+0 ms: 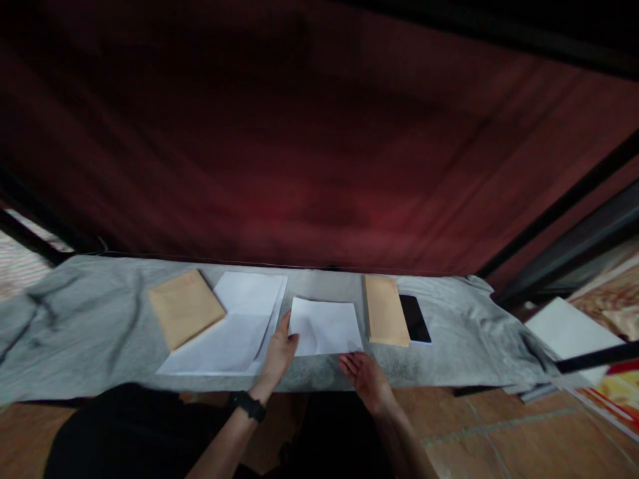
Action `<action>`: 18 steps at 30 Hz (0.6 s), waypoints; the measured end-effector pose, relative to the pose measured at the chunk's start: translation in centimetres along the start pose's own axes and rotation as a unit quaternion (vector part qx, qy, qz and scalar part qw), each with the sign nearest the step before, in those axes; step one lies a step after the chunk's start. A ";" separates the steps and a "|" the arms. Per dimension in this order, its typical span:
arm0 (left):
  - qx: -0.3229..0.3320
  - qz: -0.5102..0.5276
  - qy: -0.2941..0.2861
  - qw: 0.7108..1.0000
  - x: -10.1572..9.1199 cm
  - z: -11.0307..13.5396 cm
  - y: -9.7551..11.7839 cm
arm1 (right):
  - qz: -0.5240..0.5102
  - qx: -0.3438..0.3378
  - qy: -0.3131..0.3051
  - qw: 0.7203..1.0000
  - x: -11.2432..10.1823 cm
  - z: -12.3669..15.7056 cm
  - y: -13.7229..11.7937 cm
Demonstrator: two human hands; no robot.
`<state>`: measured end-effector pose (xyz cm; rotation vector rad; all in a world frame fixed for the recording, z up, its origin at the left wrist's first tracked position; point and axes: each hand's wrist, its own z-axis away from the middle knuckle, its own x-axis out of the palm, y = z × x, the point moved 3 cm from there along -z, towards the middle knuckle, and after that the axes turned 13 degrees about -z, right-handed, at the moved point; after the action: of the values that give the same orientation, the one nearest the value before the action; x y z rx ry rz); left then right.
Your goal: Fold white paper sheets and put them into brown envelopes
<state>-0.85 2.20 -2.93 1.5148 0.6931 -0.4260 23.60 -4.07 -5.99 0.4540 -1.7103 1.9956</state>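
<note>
A white sheet of paper [327,326], possibly folded, lies in front of me on the grey cloth. My left hand [280,349], with a dark watch on its wrist, grips the paper's left edge between thumb and fingers. At the paper's lower right corner is my right hand [368,380], palm turned partly up. Its fingers are loosely bent and apart, beside the near edge; whether they touch the paper is hard to tell. Larger white sheets [224,339] overlap to the left, partly under a stack of brown envelopes [187,308]. Another brown envelope stack [385,311] lies to the right.
A dark-screened phone or tablet [415,319] sits partly behind the right-hand envelopes. Grey cloth [114,332] covers the long narrow surface. A dark red curtain-like sheet [319,166] rises behind it. A white board-like object [569,329] and dark bars stand at right.
</note>
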 end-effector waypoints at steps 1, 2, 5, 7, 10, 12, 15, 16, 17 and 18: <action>0.001 -0.034 -0.002 0.999 0.0 0.1 -0.1 | 0.003 0.021 -0.006 1.000 -0.4 0.3 -0.3; -0.004 -0.067 -0.008 0.998 0.1 0.3 -0.1 | 0.009 0.047 -0.010 0.999 -0.7 0.6 -0.7; -0.036 -0.152 -0.040 0.987 0.4 0.6 -0.3 | 0.086 0.138 -0.038 0.986 -1.2 1.5 -1.3; -0.044 -0.193 -0.053 0.979 0.5 0.8 -0.1 | 0.184 0.126 -0.052 0.973 -1.2 1.6 -1.6; -0.041 -0.245 -0.056 0.967 0.4 1.1 0.7 | 0.324 -0.019 -0.055 0.944 -0.2 1.1 -2.1; -0.041 -0.282 -0.047 0.957 0.1 1.7 1.4 | 0.454 -0.148 -0.088 0.874 1.1 0.7 -1.9; -0.007 -0.335 0.021 0.942 -0.2 2.9 2.4 | 0.622 -0.261 -0.113 0.730 2.3 0.6 -0.5; 0.019 -0.349 0.051 0.936 -0.1 3.4 2.7 | 0.651 -0.274 -0.107 0.699 2.4 0.6 0.0; 0.052 -0.357 0.075 0.929 0.2 3.9 3.0 | 0.672 -0.281 -0.100 0.678 2.3 0.6 0.5; 0.090 -0.360 0.090 0.924 0.7 4.4 3.3 | 0.685 -0.284 -0.094 0.664 2.1 0.6 0.9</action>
<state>2.48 -1.94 -1.23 1.4423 1.3961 -0.9308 21.30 -4.49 -5.47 -1.3059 -3.1236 1.8647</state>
